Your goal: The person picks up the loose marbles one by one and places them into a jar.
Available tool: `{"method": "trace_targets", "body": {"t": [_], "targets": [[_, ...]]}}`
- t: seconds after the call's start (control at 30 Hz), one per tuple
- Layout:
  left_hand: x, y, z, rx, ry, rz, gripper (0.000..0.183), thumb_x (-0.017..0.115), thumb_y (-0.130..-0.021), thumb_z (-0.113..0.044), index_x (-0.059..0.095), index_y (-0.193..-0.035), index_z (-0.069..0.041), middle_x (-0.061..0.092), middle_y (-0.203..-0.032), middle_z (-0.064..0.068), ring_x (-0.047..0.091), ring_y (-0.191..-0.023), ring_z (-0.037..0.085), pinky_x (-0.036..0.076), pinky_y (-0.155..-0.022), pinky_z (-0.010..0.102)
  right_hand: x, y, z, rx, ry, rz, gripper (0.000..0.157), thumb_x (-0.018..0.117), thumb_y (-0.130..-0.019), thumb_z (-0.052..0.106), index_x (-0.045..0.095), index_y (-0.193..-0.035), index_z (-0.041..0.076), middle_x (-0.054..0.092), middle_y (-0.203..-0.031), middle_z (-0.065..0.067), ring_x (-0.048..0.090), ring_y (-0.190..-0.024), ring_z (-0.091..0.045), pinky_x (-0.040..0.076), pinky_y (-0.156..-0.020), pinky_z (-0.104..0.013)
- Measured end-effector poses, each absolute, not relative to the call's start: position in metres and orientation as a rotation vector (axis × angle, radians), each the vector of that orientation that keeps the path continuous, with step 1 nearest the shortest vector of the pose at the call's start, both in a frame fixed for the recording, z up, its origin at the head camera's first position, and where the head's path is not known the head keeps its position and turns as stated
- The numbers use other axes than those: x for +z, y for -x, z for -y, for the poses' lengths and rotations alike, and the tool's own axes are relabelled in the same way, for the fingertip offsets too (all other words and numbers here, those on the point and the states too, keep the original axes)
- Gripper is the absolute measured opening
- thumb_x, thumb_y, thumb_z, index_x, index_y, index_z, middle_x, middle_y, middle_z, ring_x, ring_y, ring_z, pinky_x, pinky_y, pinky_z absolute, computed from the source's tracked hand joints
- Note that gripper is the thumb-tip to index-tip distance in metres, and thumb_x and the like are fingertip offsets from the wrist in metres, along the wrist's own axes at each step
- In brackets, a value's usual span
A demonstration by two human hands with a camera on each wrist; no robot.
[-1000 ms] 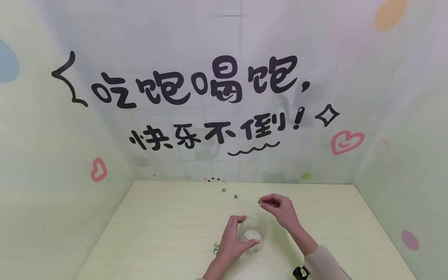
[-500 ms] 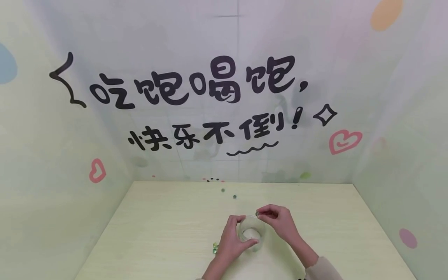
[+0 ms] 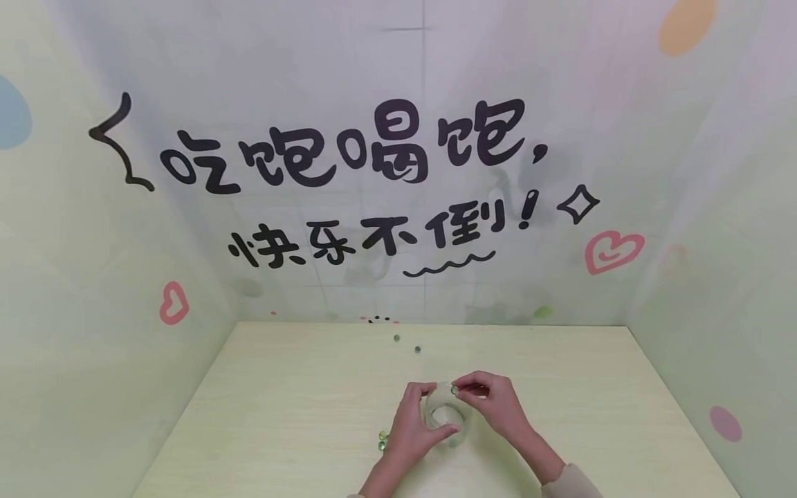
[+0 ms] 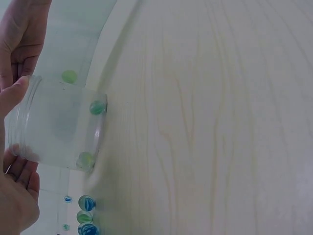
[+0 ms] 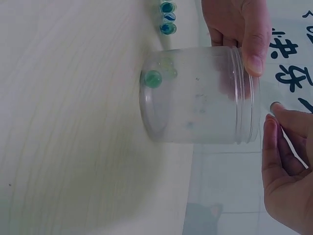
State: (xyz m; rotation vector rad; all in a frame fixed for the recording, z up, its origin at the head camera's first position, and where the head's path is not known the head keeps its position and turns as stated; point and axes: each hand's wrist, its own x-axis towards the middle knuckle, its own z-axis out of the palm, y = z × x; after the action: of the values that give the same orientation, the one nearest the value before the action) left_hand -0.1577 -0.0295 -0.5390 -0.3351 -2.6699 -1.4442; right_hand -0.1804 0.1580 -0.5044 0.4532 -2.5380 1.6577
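A clear jar (image 3: 441,397) with a threaded rim stands upright on the table. My left hand (image 3: 409,425) grips it near the rim, fingers on the far side and thumb on the near side. Over the far right part of the jar's mouth, my right hand (image 3: 500,407) pinches a small marble (image 3: 454,390) between thumb and fingertips. That marble is mostly covered by the fingers in the right wrist view. At the jar's bottom lie a green marble (image 5: 152,79) and a paler yellow-green marble (image 4: 86,159).
Several blue and green marbles (image 4: 87,203) sit in a row on the table, left of the jar and partly behind my left wrist. Farther back lie two single marbles, one (image 3: 396,338) near the printed back wall (image 3: 324,304) and another (image 3: 418,350) slightly nearer.
My right hand has come down and left with the marble, from beside the jar to over its mouth. The left hand and jar stay in place. A black item by the right sleeve left view.
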Motion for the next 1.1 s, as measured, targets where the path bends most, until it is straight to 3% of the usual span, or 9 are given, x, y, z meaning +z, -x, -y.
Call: {"method": "trace_targets", "body": {"t": [0.33,0.57,0.77,1.1], "targets": [[-0.5396,0.1576,0.0294,-1.464,0.332,2.667,0.074,0.090,-0.070,-0.035,0.052,-0.128,-0.011,0.055,-0.126,0.002,0.057,-0.119,0.025,0.052,-0.100,0.041,-0.5047,0.1766,-0.1576,1.568,-0.506,2.550,0.014,0.075,-0.086,0.003,0.074,-0.099,0.008,0.075,-0.094,-0.008,0.069,-0.082,-0.006,0.059,-0.076,-0.019],[-0.5397,0.1576,0.0289,-1.487,0.334,2.643,0.073,0.090,-0.070,-0.034,0.052,-0.127,-0.010,0.056,-0.125,0.003,0.058,-0.118,0.025,0.052,-0.099,0.040,-0.5056,0.1746,-0.1586,1.604,-0.643,2.487,0.017,0.073,-0.087,0.000,0.072,-0.103,0.005,0.074,-0.100,-0.014,0.072,-0.089,-0.026,0.062,-0.080,-0.027],[-0.5394,0.1571,0.0286,-1.441,0.358,2.627,0.071,0.090,-0.071,-0.034,0.052,-0.126,-0.009,0.056,-0.124,0.004,0.059,-0.115,0.026,0.053,-0.096,0.041,-0.5100,0.1748,-0.1594,1.592,-0.601,2.452,0.021,0.074,-0.086,0.003,0.071,-0.107,0.006,0.072,-0.104,-0.012,0.070,-0.095,-0.031,0.062,-0.083,-0.031],[-0.5392,0.1576,0.0291,-1.473,0.320,2.661,0.073,0.090,-0.070,-0.034,0.051,-0.127,-0.010,0.055,-0.127,0.003,0.057,-0.118,0.025,0.052,-0.099,0.042,-0.5139,0.1728,-0.1639,1.588,-0.640,2.432,0.036,0.076,-0.086,0.008,0.064,-0.118,-0.003,0.068,-0.117,-0.020,0.066,-0.109,-0.035,0.059,-0.092,-0.036]]}}
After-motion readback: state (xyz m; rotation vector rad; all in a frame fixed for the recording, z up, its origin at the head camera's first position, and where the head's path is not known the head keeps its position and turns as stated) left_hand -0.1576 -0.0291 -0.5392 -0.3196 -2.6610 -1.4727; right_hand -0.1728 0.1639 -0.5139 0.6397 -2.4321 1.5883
